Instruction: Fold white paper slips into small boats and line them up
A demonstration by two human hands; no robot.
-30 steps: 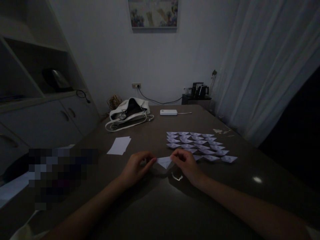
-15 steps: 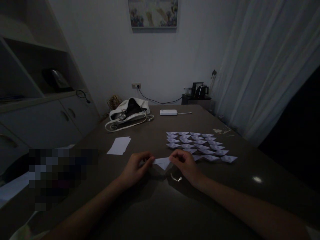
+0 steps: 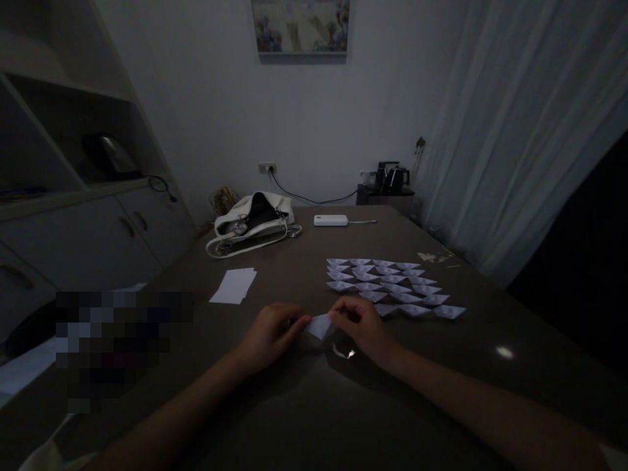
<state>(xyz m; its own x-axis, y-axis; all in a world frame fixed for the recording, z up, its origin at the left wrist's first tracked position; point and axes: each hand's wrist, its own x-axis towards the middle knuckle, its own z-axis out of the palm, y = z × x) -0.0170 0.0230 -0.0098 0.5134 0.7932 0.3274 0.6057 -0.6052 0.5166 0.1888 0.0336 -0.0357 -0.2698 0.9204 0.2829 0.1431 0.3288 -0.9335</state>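
Note:
A small folded piece of white paper, pointed at its lower end, is held between my two hands above the dark table. My left hand pinches its left corner between thumb and fingers. On the other side my right hand grips the right corner the same way. Just beyond my right hand, several folded paper boats stand in close rows. A few flat white paper sheets lie stacked beyond my left hand.
Farther back are an open white handbag and a white power bank with a short cable. A blurred-out patch covers things at the left edge. Cabinets line the left wall; a pale curtain hangs at right.
My hands have come closer together, and the paper between them now looks narrower and more diamond-shaped. The boats, sheets and bag have stayed where they were.

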